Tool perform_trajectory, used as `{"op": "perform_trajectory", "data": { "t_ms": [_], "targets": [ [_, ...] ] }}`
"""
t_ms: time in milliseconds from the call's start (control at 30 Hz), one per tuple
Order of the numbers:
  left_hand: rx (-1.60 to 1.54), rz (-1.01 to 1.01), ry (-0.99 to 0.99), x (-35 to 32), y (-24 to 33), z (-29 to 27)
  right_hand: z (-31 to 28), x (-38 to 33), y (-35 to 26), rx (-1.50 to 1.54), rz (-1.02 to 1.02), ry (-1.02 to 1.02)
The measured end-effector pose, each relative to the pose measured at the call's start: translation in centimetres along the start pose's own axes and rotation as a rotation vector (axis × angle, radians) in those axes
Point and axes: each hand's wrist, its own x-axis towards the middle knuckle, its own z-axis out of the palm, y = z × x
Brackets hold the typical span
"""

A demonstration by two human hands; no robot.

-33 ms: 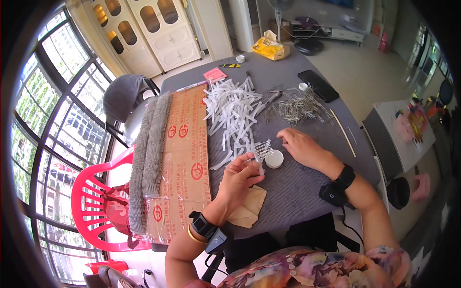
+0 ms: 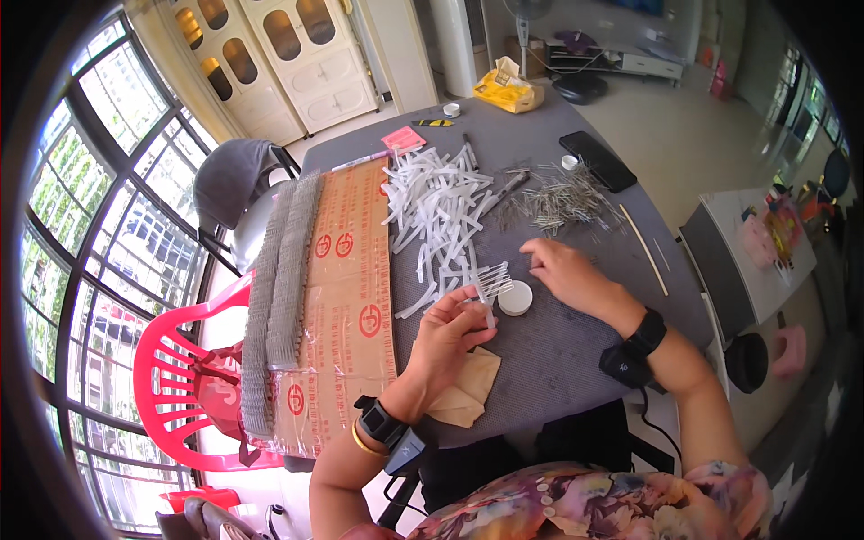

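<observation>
My left hand (image 2: 447, 335) is closed on a white plastic strip (image 2: 490, 315). Several thin metal pins (image 2: 495, 279) stick out of the strip in a row, toward my right hand. My right hand (image 2: 573, 277) hovers above the table to the right, thumb and forefinger together; whatever is between them is too small to make out. Between the two hands lies a round white lid (image 2: 515, 299). Beyond them is a heap of white plastic strips (image 2: 441, 198), with a pile of metal pins (image 2: 562, 200) to its right.
A tape-covered cardboard box (image 2: 346, 297) bears grey rows of finished-looking bundles (image 2: 283, 261) on the left. A folded beige cloth (image 2: 468, 391) lies by my left wrist. A black phone (image 2: 598, 160), a wooden stick (image 2: 643, 247) and a yellow bag (image 2: 508, 87) are also on the grey table (image 2: 549, 378).
</observation>
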Motion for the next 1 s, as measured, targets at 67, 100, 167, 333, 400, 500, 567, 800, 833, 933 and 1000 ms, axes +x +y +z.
{"op": "perform_trajectory", "data": {
  "t_ms": [67,100,167,333,400,500,567,800,833,933,1000],
  "targets": [
    [-0.009,-0.01,0.006,0.1,0.0,0.0,0.0,0.0,-0.1,0.145,0.116,-0.05],
    [-0.02,-0.015,0.001,0.1,0.0,-0.1,0.1,0.0,0.1,0.101,0.058,-0.011],
    [-0.032,-0.021,-0.003,0.1,0.0,-0.2,0.3,-0.1,0.3,0.057,-0.001,0.026],
    [-0.053,-0.014,-0.01,0.0,0.2,0.0,0.2,-0.4,0.7,0.114,-0.005,0.033],
    [-0.051,-0.006,-0.004,0.0,0.1,0.1,0.0,-0.3,0.6,0.194,0.063,0.053],
    [-0.046,0.001,0.009,-0.1,0.1,0.0,-0.1,0.0,0.6,0.299,0.129,0.092],
    [-0.045,0.001,0.016,-0.1,0.1,-0.1,0.0,0.0,1.1,0.322,0.129,0.112],
    [-0.041,0.015,0.019,-0.2,0.2,-0.1,-1.2,0.0,-0.8,0.488,0.207,0.191],
    [-0.038,0.02,0.01,-0.2,0.2,-0.1,-1.1,-0.1,-1.4,0.651,0.292,0.196],
    [-0.02,0.007,0.025,-0.1,0.3,0.1,-0.2,-0.3,-2.5,0.698,0.202,0.145],
    [-0.024,0.008,0.025,-0.1,0.2,0.0,0.0,-0.1,-2.5,0.5,0.061,0.14]
  ]
}}
